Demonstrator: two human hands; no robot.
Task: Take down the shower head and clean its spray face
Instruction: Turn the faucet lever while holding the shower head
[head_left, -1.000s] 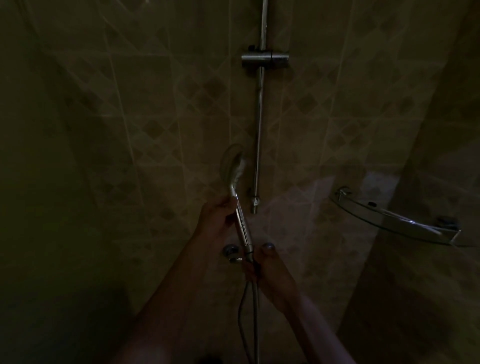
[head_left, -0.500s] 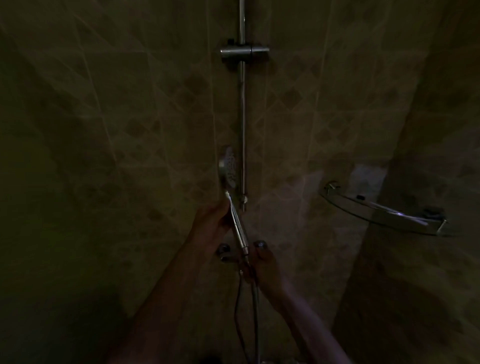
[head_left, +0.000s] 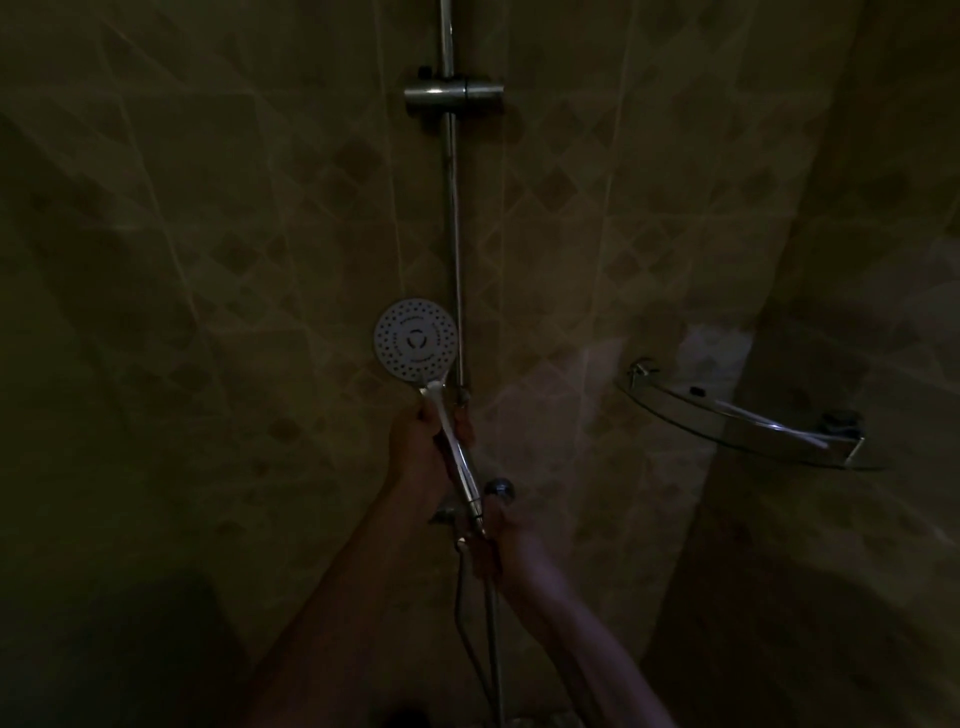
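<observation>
Near the middle of the frame, the left hand is wrapped around the top of the shiny handle, and the right hand is closed around its bottom end, where the hose hangs down. The shower head is off its holder at the top of the frame, its round white spray face turned toward us. It looks hard, light and probably slippery, so holding the handle seems best.
</observation>
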